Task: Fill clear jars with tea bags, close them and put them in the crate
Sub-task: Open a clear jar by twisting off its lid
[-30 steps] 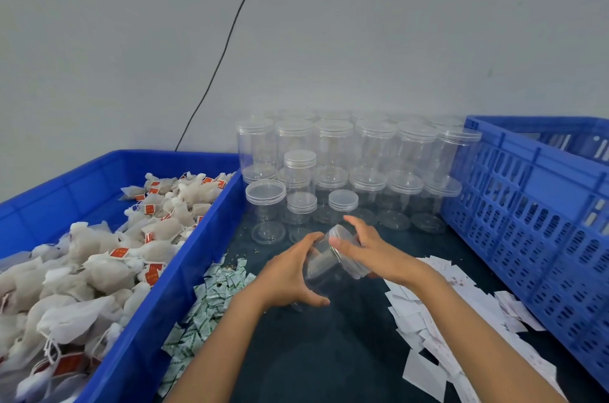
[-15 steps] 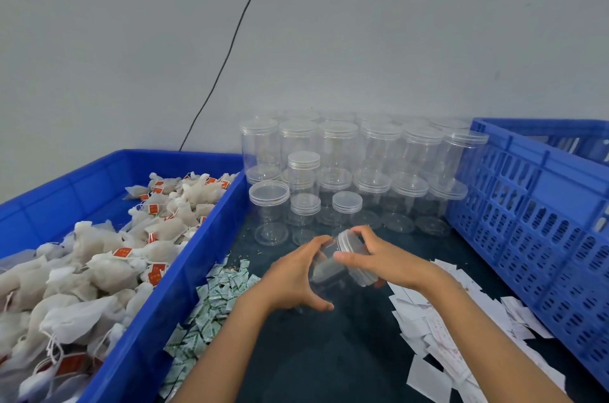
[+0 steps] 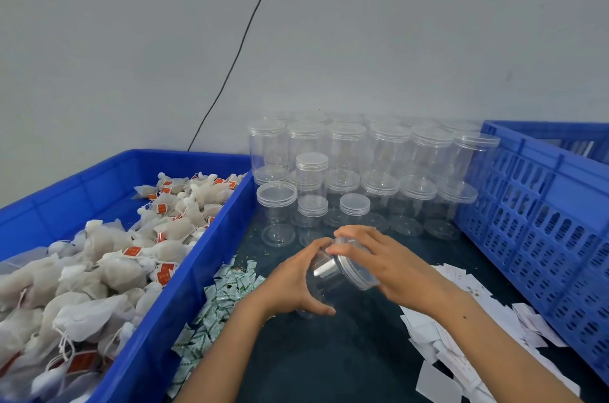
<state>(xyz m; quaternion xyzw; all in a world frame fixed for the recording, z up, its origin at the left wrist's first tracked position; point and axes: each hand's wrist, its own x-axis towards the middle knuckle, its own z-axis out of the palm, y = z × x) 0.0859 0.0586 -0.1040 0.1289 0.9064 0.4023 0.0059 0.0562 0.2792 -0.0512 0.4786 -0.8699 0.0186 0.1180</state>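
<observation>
Clear jar (image 3: 324, 274) tipped, lid (image 3: 357, 270) end pointing up and right, above the dark worktop (image 3: 329, 363). Left hand (image 3: 296, 284) wrapped round the body; right hand (image 3: 379, 261) curled over the lid.

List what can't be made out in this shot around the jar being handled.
- Jar, head view: clear and covered by the left hand; contents uncertain beyond a white scrap.
- Lid: the right hand hides whether it's threaded on.
- Crate: interior cut off by the right edge.
- Tea bags: tag print too small.
</observation>
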